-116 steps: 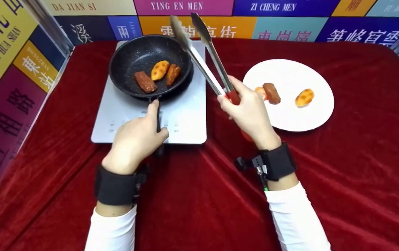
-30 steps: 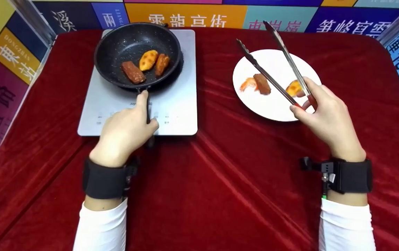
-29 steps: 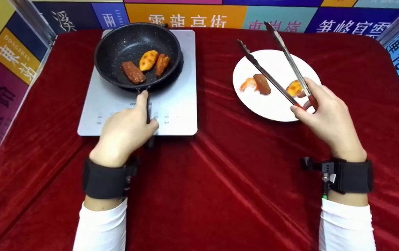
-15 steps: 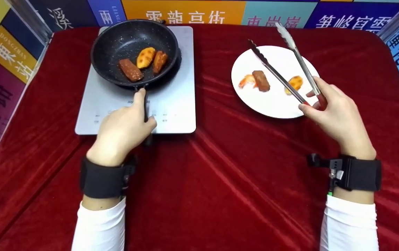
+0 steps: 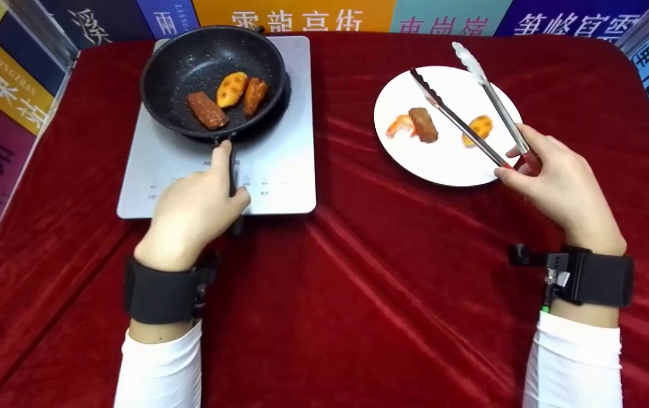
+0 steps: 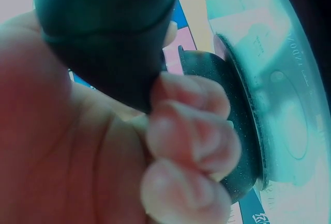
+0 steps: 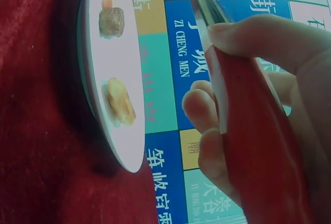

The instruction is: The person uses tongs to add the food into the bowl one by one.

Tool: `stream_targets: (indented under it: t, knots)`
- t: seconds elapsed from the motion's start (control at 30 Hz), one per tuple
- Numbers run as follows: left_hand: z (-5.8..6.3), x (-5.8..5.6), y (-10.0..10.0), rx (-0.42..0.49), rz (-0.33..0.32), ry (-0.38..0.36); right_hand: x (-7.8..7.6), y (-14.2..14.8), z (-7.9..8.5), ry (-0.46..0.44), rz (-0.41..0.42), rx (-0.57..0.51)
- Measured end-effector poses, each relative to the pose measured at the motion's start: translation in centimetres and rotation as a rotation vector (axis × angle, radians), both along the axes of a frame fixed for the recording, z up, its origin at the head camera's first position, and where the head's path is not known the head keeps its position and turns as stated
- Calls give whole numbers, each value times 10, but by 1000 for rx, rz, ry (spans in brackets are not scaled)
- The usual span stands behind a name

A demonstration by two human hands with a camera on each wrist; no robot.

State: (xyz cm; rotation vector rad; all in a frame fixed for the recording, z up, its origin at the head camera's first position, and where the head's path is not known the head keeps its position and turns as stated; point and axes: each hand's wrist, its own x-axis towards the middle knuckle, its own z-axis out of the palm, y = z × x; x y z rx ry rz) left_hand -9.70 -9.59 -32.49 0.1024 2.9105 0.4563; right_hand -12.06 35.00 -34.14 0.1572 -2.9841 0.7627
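Note:
My left hand (image 5: 191, 207) grips the black handle (image 6: 108, 22) of a speckled frying pan (image 5: 188, 62), index finger stretched along it toward the pan. Inside the pan lie a brown meat strip (image 5: 207, 110), a yellow spotted oval piece (image 5: 232, 89) and a browned chunk (image 5: 255, 96). My right hand (image 5: 562, 181) holds metal tongs (image 5: 501, 111) by their red grips (image 7: 258, 131), thumb on one side, arms spread with nothing between the tips. The tongs reach over a white plate (image 5: 443, 167), which carries a shrimp (image 5: 399, 126), a brown meat piece (image 5: 423, 124) and a yellow spotted piece (image 5: 483, 124), partly crossed by one tong arm.
The pan stands on a flat silver induction cooktop (image 5: 279, 170) at the left. Dark red cloth (image 5: 352, 294) covers the table. Colourful panels with printed characters (image 5: 296, 17) rise behind the table's far edge and at both sides.
The tongs have gone from beside the pan to above the plate, then drifted slightly further right over the last second. My left hand keeps its hold on the handle. The head view has shifted a little.

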Motion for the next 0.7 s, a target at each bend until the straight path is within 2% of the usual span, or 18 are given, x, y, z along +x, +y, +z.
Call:
stream_targets:
  t: [0.43,0.7]
  knots:
    - [3,1,-1,7,0,11,3,10,1,-110,-13,-16]
    - [1,1,0,2,-5,26,7,16,0,-182,0,0]
